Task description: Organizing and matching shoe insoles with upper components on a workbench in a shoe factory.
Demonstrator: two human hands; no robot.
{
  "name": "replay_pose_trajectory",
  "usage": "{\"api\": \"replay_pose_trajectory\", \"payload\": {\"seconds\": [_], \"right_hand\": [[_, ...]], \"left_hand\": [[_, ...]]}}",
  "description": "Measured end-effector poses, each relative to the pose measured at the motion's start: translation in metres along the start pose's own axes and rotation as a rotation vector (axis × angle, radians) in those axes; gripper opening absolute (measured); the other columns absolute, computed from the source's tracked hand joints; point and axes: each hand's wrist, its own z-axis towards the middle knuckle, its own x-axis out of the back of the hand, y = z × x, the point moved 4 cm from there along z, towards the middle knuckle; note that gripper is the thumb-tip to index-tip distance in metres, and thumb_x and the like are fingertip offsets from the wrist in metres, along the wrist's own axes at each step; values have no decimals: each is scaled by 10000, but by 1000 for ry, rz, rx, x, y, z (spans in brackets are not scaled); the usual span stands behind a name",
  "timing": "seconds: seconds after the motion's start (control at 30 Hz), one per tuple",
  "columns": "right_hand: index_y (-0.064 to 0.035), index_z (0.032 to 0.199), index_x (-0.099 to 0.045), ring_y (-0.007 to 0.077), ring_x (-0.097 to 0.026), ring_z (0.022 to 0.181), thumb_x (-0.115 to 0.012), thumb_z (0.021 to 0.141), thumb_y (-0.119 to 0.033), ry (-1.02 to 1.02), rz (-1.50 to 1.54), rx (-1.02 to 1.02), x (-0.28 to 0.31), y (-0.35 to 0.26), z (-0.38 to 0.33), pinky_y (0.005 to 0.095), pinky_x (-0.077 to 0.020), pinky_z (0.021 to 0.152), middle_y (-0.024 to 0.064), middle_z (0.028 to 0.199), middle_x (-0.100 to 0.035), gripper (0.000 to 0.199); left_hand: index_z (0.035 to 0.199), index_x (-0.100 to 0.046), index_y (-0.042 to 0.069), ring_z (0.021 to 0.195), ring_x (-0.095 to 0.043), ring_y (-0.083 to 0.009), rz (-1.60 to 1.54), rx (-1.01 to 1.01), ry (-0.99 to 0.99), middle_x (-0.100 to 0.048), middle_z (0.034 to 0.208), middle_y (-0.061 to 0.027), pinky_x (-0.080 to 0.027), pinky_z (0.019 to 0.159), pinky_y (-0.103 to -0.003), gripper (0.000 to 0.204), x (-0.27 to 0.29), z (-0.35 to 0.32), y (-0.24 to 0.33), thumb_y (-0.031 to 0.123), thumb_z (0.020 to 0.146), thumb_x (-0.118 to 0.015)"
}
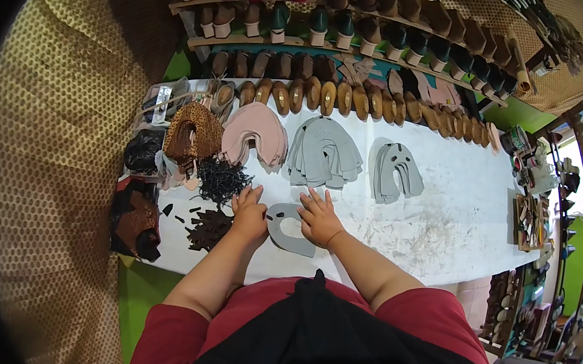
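Note:
A grey cut shoe-upper piece (285,229) lies flat on the white table (445,221) in front of me. My right hand (317,218) rests palm down on its right side, fingers spread. My left hand (250,213) is at the piece's left edge, fingers curled, touching the table beside a small dark strip (269,217). Dark brown strips (209,227) lie left of my left hand, and a heap of black strips (222,178) sits just beyond it.
Stacks of cut uppers lie farther back: brown patterned (192,135), pink (257,133), grey (323,153) and a smaller grey stack (397,171). Wooden shoe soles (358,102) line the table's far edge. Shelves of heels and lasts (366,29) stand behind. Tools clutter the right end (529,209).

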Motion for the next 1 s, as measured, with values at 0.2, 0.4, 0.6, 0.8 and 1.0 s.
{"api": "replay_pose_trajectory", "payload": {"seconds": [0.2,0.4,0.6,0.8,1.0], "right_hand": [[-58,1182,-643,362,-303,1454,-593,860,-241,2,23,-2,1,-1,1,643,-179,1169,162,1453,-469,374],[-68,1156,-635,368,-318,1444,-620,862,-244,21,50,-17,3,1,0,643,-186,1166,160,1435,-485,343],[-71,1144,-635,372,-320,1442,-620,864,-253,9,50,-7,1,-2,3,646,-184,1164,160,1430,-489,334],[-63,1158,-626,370,-292,1454,-634,872,-317,7,50,-27,3,-2,1,635,-152,1177,159,1444,-476,383],[-58,1266,-579,364,-276,1464,-635,869,-382,-2,13,-74,-3,1,0,602,-131,1192,153,1474,-455,515]], "left_hand": [[897,-735,119,1414,-323,-411,-91,48,199,-477,1483,-151,-147,1159,-595,138,14,-2,-8,161,805,-641],[1209,-670,146,1433,-367,-314,178,-463,189,-527,1448,-72,-145,1174,-586,361,28,-11,32,245,865,-622],[1338,-587,84,1443,-368,-253,274,-490,-57,-502,1477,-63,-93,1193,-590,510,-12,-47,24,345,901,-602],[1554,-278,67,1519,-194,-263,232,-249,-291,-249,1630,-114,-40,1197,-601,817,-4,-58,33,484,911,-562],[1561,-261,76,1525,-176,-261,151,-146,-290,-235,1639,-89,-18,1189,-621,811,-6,-59,37,484,920,-547]]}}
